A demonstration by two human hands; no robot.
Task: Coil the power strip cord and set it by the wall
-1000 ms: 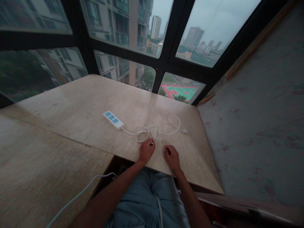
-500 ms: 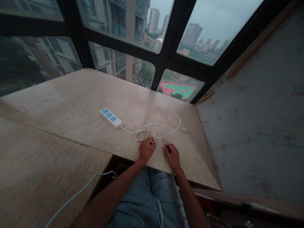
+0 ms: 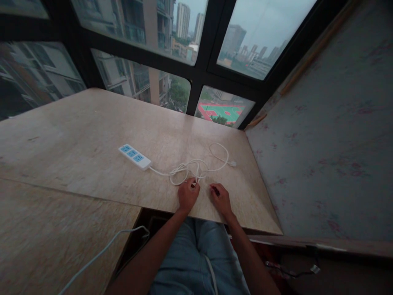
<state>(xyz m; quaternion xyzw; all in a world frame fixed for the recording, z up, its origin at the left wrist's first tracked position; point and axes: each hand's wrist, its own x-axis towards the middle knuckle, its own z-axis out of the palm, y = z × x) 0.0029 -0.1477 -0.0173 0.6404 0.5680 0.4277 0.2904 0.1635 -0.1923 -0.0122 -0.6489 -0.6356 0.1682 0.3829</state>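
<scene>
A white power strip (image 3: 135, 157) with blue sockets lies on the stone-look tabletop. From its near end a white cord (image 3: 178, 167) runs to the right in loose, tangled loops and ends in a white plug (image 3: 232, 164). My left hand (image 3: 188, 196) pinches the cord at the near side of the tangle, thumb and forefinger closed on it. To its right, my right hand (image 3: 220, 198) rests near the table's front edge with curled fingers, apart from the cord. Whether anything small is inside those fingers is hidden.
Dark-framed windows (image 3: 202, 73) stand behind the tabletop (image 3: 107, 123). A wall with floral paper (image 3: 307, 155) bounds the right side. Another pale cable (image 3: 101, 249) crosses the lower left surface. Dark open space with a wire (image 3: 288, 272) lies below the tabletop at right.
The camera view has shifted slightly, moving the scene left in the picture. Both hands keep nearly the same pose, and the left still pinches the cord.
</scene>
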